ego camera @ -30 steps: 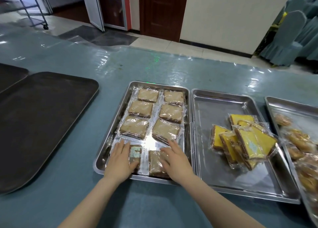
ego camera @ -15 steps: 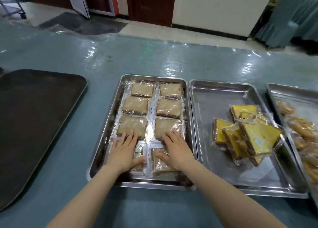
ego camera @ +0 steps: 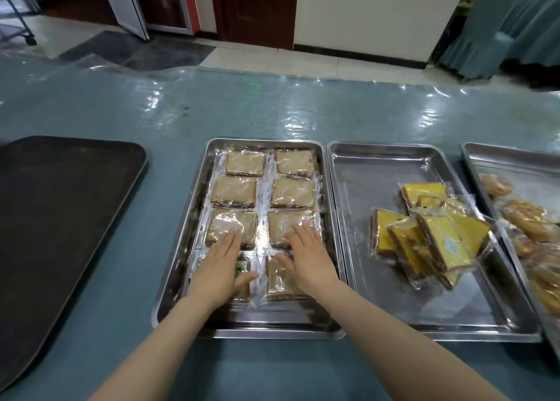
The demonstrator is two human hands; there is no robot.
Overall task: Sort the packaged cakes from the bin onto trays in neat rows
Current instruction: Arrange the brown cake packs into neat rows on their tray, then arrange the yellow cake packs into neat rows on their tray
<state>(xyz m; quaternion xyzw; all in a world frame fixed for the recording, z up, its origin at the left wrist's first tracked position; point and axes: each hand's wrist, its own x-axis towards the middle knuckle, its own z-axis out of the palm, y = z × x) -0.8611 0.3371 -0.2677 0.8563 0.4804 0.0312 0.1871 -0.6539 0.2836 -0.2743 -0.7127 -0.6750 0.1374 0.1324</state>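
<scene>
Both hands flat, fingers straight, nothing gripped: left hand [ego camera: 218, 267] presses the near-left brown cake [ego camera: 242, 279], right hand [ego camera: 307, 256] the near-right one. Brown cakes in 2 cols on the steel tray [ego camera: 181, 249]. At 3 o'clock, 2nd tray [ego camera: 363, 219] w/ yellow cakes [ego camera: 436, 237] piled loose.

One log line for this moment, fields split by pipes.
left hand flat on brown cakes | right hand flat on same | steel tray two columns | yellow cakes heaped, unsorted
</scene>
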